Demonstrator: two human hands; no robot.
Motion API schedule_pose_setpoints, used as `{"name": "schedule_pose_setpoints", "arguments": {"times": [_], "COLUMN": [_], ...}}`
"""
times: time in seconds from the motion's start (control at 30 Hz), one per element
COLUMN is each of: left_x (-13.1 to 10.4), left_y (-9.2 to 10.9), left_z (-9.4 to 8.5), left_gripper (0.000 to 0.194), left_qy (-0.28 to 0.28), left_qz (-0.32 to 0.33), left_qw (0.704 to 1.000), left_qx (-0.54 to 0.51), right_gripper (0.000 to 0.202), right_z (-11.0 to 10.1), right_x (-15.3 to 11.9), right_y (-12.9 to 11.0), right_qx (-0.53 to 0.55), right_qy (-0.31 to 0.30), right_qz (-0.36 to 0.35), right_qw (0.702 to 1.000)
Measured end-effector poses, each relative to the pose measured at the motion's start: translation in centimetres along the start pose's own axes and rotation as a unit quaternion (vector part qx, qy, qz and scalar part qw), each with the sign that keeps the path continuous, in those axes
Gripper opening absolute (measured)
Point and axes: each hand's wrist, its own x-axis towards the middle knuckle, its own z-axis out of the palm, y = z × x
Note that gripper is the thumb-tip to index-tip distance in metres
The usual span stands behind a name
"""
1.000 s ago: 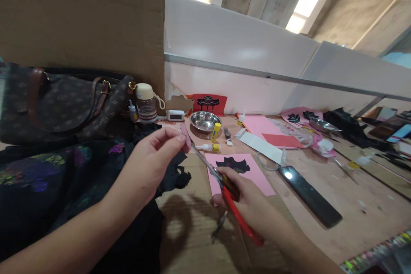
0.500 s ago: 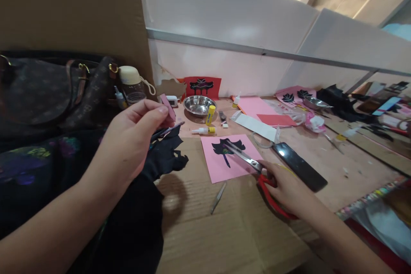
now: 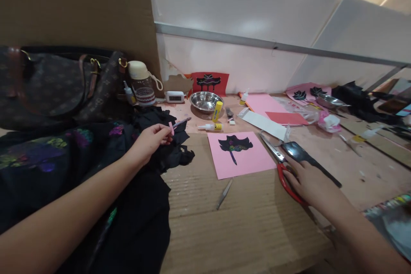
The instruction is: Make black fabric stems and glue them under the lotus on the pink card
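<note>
Low over the black fabric point(image 3: 150, 205), my left hand point(image 3: 149, 142) pinches a small strip of pink paper point(image 3: 171, 128). A pencil-like stick point(image 3: 182, 122) lies just past its fingertips. My right hand point(image 3: 310, 182) is on the red handles of the scissors point(image 3: 280, 157), whose blades point away from me, right of the pink card point(image 3: 247, 167). Stuck on that card is a black cut-out shape point(image 3: 236, 143) with a thin dark stem. Tweezers point(image 3: 224, 195) rest on the cardboard in front of it.
A phone point(image 3: 311, 162) lies beside the scissors. Behind are a metal bowl point(image 3: 205, 102), a glue stick point(image 3: 217, 111), a glue bottle point(image 3: 210, 126) and a white packet point(image 3: 263, 124). A bag point(image 3: 48, 90) and a bottle point(image 3: 141, 85) stand at left. Cardboard point(image 3: 250, 231) covers the near table.
My left hand has gone down and away from me with the pink paper strip. The scissors have moved right, off the pink card, with my right hand on them. The view has shifted slightly.
</note>
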Motion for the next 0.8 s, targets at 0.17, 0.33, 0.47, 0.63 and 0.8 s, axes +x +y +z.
{"name": "schedule_pose_setpoints", "arguments": {"times": [0.17, 0.33, 0.47, 0.63, 0.8], "left_x": [0.5, 0.2, 0.0, 0.2, 0.5], "left_y": [-0.8, -0.7, -0.7, -0.9, -1.3], "left_z": [-0.2, -0.1, -0.1, -0.1, -0.1], "left_gripper": [0.032, 0.032, 0.032, 0.033, 0.031], "left_qy": [-0.018, -0.021, -0.022, -0.020, -0.026], "left_qz": [-0.035, -0.039, -0.033, -0.025, -0.018], "left_qw": [0.999, 0.999, 0.999, 0.999, 0.999], "left_qx": [0.006, 0.011, 0.012, 0.010, 0.007], "right_gripper": [0.040, 0.022, 0.018, 0.020, 0.017], "right_z": [-4.3, -8.6, -8.0, -5.5, -4.6], "right_x": [1.5, 4.6, 8.6, 12.2, 12.6], "right_y": [-3.9, -15.1, -22.9, -26.6, -27.1], "right_qx": [0.108, 0.271, 0.262, 0.258, 0.274], "right_qy": [0.044, 0.006, -0.024, -0.039, -0.060], "right_qz": [-0.077, -0.294, -0.375, -0.389, -0.383], "right_qw": [0.990, 0.916, 0.889, 0.884, 0.880]}}
